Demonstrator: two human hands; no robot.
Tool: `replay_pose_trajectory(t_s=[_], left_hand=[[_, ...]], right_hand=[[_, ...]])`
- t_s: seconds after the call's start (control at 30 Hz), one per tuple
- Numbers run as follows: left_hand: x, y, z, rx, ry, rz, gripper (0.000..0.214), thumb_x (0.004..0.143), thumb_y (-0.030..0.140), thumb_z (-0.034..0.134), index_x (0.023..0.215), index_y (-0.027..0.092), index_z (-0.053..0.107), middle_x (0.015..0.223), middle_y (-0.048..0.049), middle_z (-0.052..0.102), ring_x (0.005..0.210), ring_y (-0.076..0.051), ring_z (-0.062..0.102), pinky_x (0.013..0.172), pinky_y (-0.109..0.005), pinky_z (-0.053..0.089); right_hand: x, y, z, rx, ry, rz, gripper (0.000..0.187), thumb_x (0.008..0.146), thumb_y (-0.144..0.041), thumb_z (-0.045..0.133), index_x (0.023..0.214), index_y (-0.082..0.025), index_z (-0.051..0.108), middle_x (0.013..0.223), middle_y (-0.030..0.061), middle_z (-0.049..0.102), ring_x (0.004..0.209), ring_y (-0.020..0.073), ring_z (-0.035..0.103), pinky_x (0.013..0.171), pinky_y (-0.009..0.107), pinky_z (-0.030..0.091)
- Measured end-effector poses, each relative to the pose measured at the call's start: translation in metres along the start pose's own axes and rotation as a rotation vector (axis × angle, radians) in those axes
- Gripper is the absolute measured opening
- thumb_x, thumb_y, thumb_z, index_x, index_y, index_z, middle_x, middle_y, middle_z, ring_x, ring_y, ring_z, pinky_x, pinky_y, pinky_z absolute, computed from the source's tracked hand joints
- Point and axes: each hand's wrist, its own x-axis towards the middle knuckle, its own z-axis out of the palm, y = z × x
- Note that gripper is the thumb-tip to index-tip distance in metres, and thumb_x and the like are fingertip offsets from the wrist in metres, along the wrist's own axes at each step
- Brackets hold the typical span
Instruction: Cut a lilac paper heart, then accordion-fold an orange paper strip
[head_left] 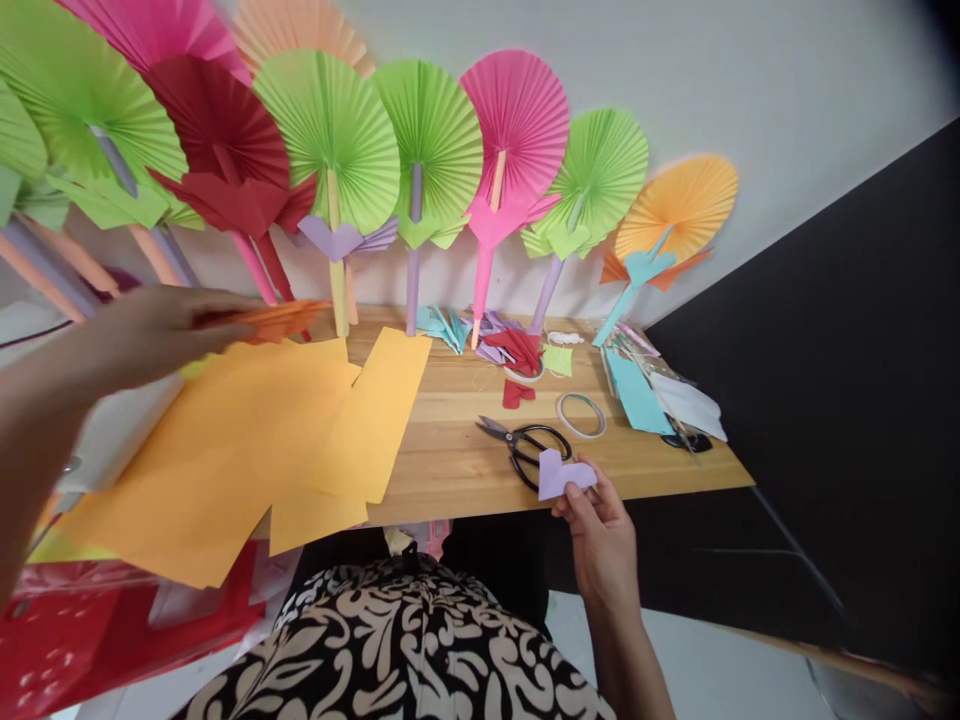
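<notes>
Over the head feed I see the left hand [154, 330] at the left of the frame, holding pleated orange paper [285, 320] above large orange sheets [240, 440]. At lower right, I have the right hand [600, 525] pinching a lilac paper cutout [561, 476], which overlaps the handles of black scissors [498, 429] in my view. Round paper fans [450, 130] line the top; right of centre, a pale ring [585, 434] lies on the wooden table [450, 455].

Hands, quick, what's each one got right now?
Left hand: closed, holding orange folded paper.
Right hand: closed, pinching a lilac paper piece.
</notes>
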Motion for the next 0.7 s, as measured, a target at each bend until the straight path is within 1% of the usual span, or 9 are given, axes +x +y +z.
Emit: replay_pose_trajectory(t_s=[0.03, 0.13, 0.17, 0.23, 0.33, 0.4, 0.5, 0.6, 0.7], left_hand=[[0.002, 0.029, 0.007, -0.055, -0.034, 0.018, 0.044, 0.097, 0.049, 0.051, 0.128, 0.022, 0.067, 0.096, 0.0037, 0.073, 0.077, -0.008, 0.059, 0.083, -0.022, 0.042], [0.019, 0.117, 0.046, -0.254, -0.117, 0.317, 0.039, 0.096, 0.027, 0.051, 0.133, 0.025, 0.064, 0.116, 0.0012, 0.073, 0.090, -0.014, 0.065, 0.081, -0.022, 0.047], [0.027, 0.144, 0.062, -0.307, -0.094, 0.416, 0.041, 0.095, 0.022, 0.049, 0.134, 0.025, 0.063, 0.123, -0.0002, 0.070, 0.099, -0.016, 0.065, 0.086, -0.024, 0.048], [0.042, 0.191, 0.094, -0.303, -0.049, 0.547, 0.044, 0.092, 0.014, 0.048, 0.132, 0.022, 0.064, 0.128, -0.0031, 0.068, 0.113, -0.020, 0.063, 0.095, -0.027, 0.049], [0.063, 0.244, 0.134, -0.171, 0.018, 0.621, 0.051, 0.090, 0.006, 0.045, 0.135, 0.023, 0.061, 0.125, -0.0063, 0.067, 0.113, -0.021, 0.063, 0.094, -0.027, 0.050], [0.075, 0.269, 0.153, -0.131, 0.045, 0.626, 0.045, 0.093, 0.007, 0.043, 0.132, 0.020, 0.062, 0.119, -0.0107, 0.066, 0.109, -0.024, 0.064, 0.091, -0.030, 0.050], [0.086, 0.293, 0.173, -0.081, 0.074, 0.631, 0.038, 0.096, 0.009, 0.042, 0.126, 0.015, 0.064, 0.114, -0.0146, 0.065, 0.107, -0.026, 0.062, 0.089, -0.034, 0.050], [0.089, 0.300, 0.183, -0.041, 0.087, 0.646, 0.036, 0.098, 0.010, 0.040, 0.126, 0.011, 0.062, 0.113, -0.0163, 0.065, 0.108, -0.028, 0.061, 0.089, -0.036, 0.050], [0.089, 0.293, 0.186, -0.016, 0.072, 0.703, 0.036, 0.097, 0.011, 0.048, 0.130, 0.011, 0.060, 0.118, -0.0163, 0.064, 0.113, -0.028, 0.060, 0.096, -0.038, 0.048]], right_hand=[[0.001, -0.001, -0.001, 0.009, 0.006, -0.003, 0.062, 0.065, -0.037, 0.089, 0.120, -0.022, 0.067, 0.075, -0.0053, 0.062, 0.060, 0.0067, 0.053, 0.060, 0.021, 0.048], [0.002, -0.002, -0.006, 0.032, 0.014, -0.015, 0.061, 0.066, -0.036, 0.088, 0.122, -0.022, 0.066, 0.077, -0.0051, 0.063, 0.060, 0.0063, 0.054, 0.060, 0.021, 0.048], [0.003, -0.002, -0.009, 0.038, 0.018, -0.018, 0.061, 0.067, -0.036, 0.088, 0.122, -0.022, 0.066, 0.077, -0.0051, 0.063, 0.060, 0.0062, 0.054, 0.061, 0.021, 0.048], [0.003, -0.001, -0.015, 0.047, 0.035, -0.023, 0.062, 0.067, -0.036, 0.088, 0.123, -0.022, 0.065, 0.075, -0.0054, 0.063, 0.060, 0.0060, 0.054, 0.061, 0.020, 0.047], [0.004, 0.000, -0.028, 0.058, 0.068, -0.024, 0.063, 0.068, -0.035, 0.088, 0.124, -0.021, 0.064, 0.073, -0.0060, 0.061, 0.060, 0.0061, 0.054, 0.062, 0.020, 0.047], [0.004, 0.001, -0.036, 0.061, 0.086, -0.023, 0.062, 0.068, -0.036, 0.088, 0.125, -0.021, 0.064, 0.072, -0.0061, 0.061, 0.060, 0.0060, 0.054, 0.063, 0.020, 0.047], [0.006, 0.002, -0.043, 0.064, 0.099, -0.018, 0.061, 0.070, -0.037, 0.087, 0.124, -0.022, 0.064, 0.071, -0.0061, 0.060, 0.061, 0.0062, 0.054, 0.062, 0.020, 0.046], [0.009, 0.003, -0.046, 0.071, 0.105, -0.014, 0.060, 0.071, -0.038, 0.086, 0.125, -0.022, 0.065, 0.071, -0.0061, 0.059, 0.060, 0.0066, 0.053, 0.062, 0.021, 0.046], [0.012, 0.004, -0.047, 0.081, 0.098, -0.022, 0.060, 0.071, -0.036, 0.085, 0.125, -0.023, 0.065, 0.071, -0.0061, 0.058, 0.060, 0.0067, 0.053, 0.062, 0.021, 0.046]])
